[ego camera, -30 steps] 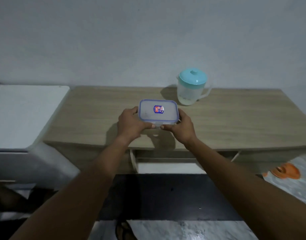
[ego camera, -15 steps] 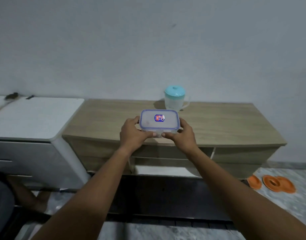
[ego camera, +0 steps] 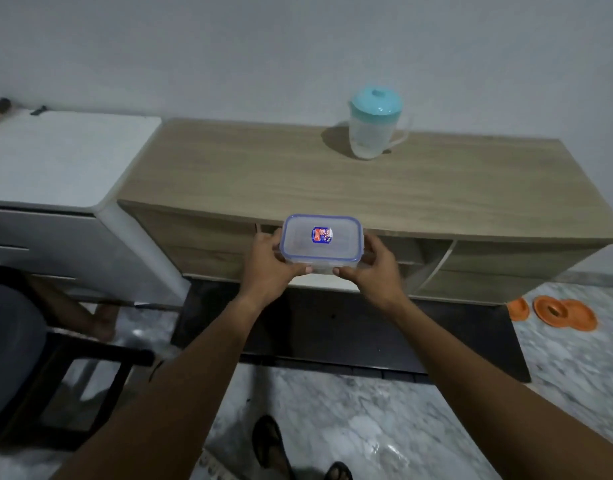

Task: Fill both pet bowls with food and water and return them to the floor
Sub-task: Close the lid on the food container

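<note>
We hold the lidded container (ego camera: 321,242) level just off the bench's (ego camera: 298,178) front edge, left hand (ego camera: 268,268) and right hand (ego camera: 376,271) gripping its short ends with curled fingers (ego camera: 263,239) — steadying the food, we judge. The jug (ego camera: 374,128) stands by the back edge; the orange bowls (ego camera: 561,311) lie on the floor.

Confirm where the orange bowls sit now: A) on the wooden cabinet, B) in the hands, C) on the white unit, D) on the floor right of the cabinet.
D: the orange bowls lie on the floor beside the right end of the wooden cabinet; the left hand and right hand hold only the lidded container.
</note>
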`<action>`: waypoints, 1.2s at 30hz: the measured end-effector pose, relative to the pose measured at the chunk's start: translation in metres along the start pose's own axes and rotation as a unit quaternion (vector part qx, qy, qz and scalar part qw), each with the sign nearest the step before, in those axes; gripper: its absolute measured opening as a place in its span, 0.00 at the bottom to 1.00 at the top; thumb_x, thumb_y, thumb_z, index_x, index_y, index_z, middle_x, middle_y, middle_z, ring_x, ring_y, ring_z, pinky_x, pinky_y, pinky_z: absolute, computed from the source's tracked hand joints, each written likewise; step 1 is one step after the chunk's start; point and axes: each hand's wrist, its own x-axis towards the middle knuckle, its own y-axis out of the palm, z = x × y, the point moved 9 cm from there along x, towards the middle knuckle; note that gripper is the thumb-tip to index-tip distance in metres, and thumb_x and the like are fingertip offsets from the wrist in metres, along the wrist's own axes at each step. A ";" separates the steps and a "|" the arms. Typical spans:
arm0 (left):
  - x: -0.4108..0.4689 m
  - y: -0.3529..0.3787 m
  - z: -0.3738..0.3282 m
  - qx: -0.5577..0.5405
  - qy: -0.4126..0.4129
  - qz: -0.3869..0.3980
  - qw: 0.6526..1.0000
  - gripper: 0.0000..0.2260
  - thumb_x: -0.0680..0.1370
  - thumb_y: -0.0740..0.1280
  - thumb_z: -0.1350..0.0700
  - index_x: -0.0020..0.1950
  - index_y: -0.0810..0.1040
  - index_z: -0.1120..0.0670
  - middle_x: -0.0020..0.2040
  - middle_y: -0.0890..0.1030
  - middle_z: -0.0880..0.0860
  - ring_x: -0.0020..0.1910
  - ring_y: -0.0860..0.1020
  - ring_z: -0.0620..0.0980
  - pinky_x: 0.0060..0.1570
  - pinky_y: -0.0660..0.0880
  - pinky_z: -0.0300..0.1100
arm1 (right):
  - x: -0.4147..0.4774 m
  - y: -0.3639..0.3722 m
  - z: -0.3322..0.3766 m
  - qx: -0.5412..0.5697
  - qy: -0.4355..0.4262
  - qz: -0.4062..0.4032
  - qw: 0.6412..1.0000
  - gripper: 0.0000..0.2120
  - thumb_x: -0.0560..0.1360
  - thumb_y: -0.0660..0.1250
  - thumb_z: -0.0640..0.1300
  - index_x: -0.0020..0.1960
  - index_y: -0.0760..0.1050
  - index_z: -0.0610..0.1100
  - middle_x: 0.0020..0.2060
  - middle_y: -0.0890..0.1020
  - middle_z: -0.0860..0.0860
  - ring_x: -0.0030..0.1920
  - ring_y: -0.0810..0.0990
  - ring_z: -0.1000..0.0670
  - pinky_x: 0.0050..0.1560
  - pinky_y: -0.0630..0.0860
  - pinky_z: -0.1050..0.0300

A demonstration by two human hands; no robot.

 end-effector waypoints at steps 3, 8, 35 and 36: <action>0.003 0.017 0.051 -0.016 -0.036 0.001 0.999 0.28 0.58 0.83 0.54 0.57 0.83 0.47 0.47 0.80 0.47 0.44 0.81 0.40 0.47 0.81 0.41 | 0.004 0.019 -0.036 -0.011 0.020 0.014 1.000 0.40 0.64 0.82 0.35 0.72 0.72 0.45 0.62 0.81 0.51 0.59 0.81 0.50 0.54 0.81 0.58; 0.031 0.051 0.128 -0.066 -0.059 -0.008 0.996 0.29 0.60 0.81 0.58 0.58 0.81 0.40 0.52 0.82 0.49 0.48 0.84 0.49 0.51 0.82 0.51 | 0.035 0.055 -0.110 -0.018 0.070 0.003 0.997 0.39 0.66 0.82 0.36 0.74 0.72 0.46 0.60 0.83 0.48 0.52 0.85 0.49 0.39 0.78 0.69; 0.176 0.124 0.267 0.002 -0.131 -0.115 0.985 0.15 0.70 0.78 0.53 0.40 0.81 0.65 0.40 0.84 0.60 0.41 0.82 0.54 0.39 0.71 0.37 | 0.223 0.145 -0.231 -0.373 0.061 0.032 0.925 0.22 0.77 0.70 0.58 0.48 0.83 0.37 0.48 0.86 0.42 0.53 0.82 0.43 0.50 0.71 0.55; 0.176 0.124 0.266 0.003 -0.133 -0.112 0.985 0.14 0.71 0.77 0.54 0.42 0.82 0.65 0.41 0.84 0.60 0.42 0.82 0.53 0.40 0.71 0.37 | 0.223 0.145 -0.231 -0.372 0.069 0.035 0.925 0.22 0.77 0.70 0.58 0.46 0.83 0.37 0.46 0.86 0.42 0.51 0.83 0.44 0.48 0.71 0.56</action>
